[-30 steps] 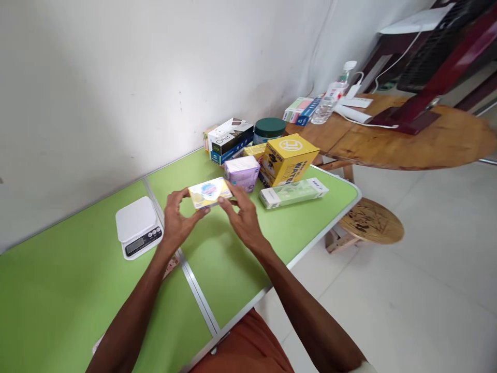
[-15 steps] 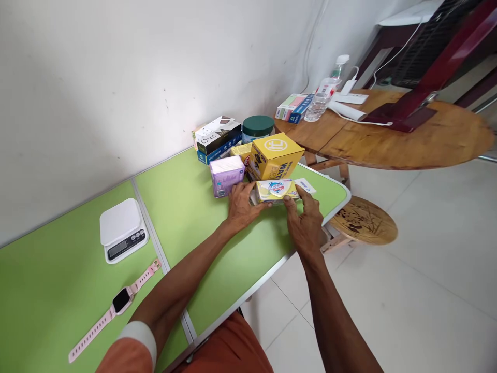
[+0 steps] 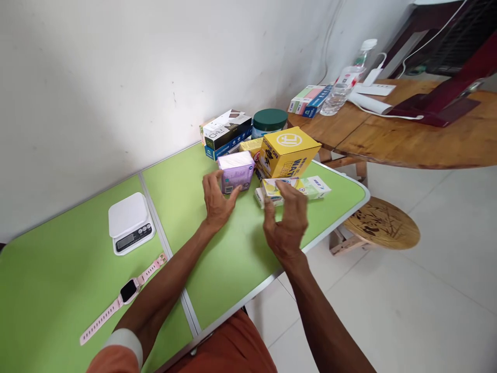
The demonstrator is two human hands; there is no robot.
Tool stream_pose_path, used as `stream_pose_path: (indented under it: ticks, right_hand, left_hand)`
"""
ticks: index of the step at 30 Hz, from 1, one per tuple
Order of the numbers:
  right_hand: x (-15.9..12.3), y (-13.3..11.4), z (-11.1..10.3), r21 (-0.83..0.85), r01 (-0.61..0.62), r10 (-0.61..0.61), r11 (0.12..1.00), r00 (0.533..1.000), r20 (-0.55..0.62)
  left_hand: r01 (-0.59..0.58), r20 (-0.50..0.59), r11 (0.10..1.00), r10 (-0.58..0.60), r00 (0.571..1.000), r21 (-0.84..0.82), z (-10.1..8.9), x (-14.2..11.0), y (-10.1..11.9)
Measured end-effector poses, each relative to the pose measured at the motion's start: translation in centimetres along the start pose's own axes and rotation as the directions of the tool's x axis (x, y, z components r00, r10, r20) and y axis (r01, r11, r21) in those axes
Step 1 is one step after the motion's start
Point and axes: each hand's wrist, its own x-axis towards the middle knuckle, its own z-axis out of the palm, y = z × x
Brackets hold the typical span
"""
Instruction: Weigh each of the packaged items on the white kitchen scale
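My left hand (image 3: 218,203) is at the near left side of a purple pack of tissues (image 3: 237,173), its fingers and thumb spread; whether they touch the wrapper I cannot tell. My right hand (image 3: 288,223), slightly blurred, is open with fingers apart in front of a yellow soap box (image 3: 272,188) and covers part of it. That soap box lies on a long green-and-white box (image 3: 316,187). Just behind stands a yellow carton (image 3: 289,153) with black print, beside a smaller yellow box (image 3: 250,147).
A black-and-white box (image 3: 227,129) on a blue one and a green-lidded tub (image 3: 269,122) stand by the wall. A white scale (image 3: 130,220) and pink watch (image 3: 129,291) lie left on the green table. The round wooden table (image 3: 368,134) holds a water bottle (image 3: 345,85).
Both hands have let go of the soap box, which now rests on the green-and-white box. My left hand has moved left to the tissues; my right hand has drawn back, fingers opened.
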Motion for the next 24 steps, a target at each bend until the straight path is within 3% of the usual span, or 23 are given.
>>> stream_pose_path:
  ticks: [2,5,8,12,15,19,24]
  right_hand:
    - [0.3,-1.7,2.3,0.099,0.0,-0.008,0.995,0.997,0.083]
    - [0.9,-2.4,6.4,0.146,-0.082,0.062,0.986,0.989,0.134]
    - [1.3,-1.5,9.3,0.11,-0.149,0.133,0.983,0.982,0.136]
    - [1.0,0.4,10.2,0.093,-0.185,0.173,0.978,0.977,0.127]
    - [0.9,0.7,9.4,0.095,-0.22,0.204,0.971,0.967,0.153]
    - [1.2,-2.3,7.9,0.172,-0.218,0.148,0.961,0.926,0.348]
    - [1.2,-10.0,9.0,0.439,-0.178,-0.082,0.881,0.854,0.513]
  left_hand:
    - [0.031,-0.009,0.999,-0.031,0.999,0.015,-0.7,1.9,-0.8]
    - [0.084,0.153,0.996,-0.077,0.985,-0.043,-0.5,4.7,-2.1]
    - [0.176,0.299,0.979,-0.138,0.944,-0.101,0.2,6.1,-3.2]
    - [0.293,0.347,0.952,-0.246,0.905,-0.089,0.3,5.4,-3.7]
    - [0.336,0.356,0.935,-0.279,0.892,-0.111,-1.2,3.6,-3.7]
    - [0.372,0.298,0.909,-0.308,0.903,-0.189,-6.6,1.0,-3.3]
    - [0.331,0.118,0.926,-0.313,0.942,-0.182,-17.8,-0.8,-2.7]
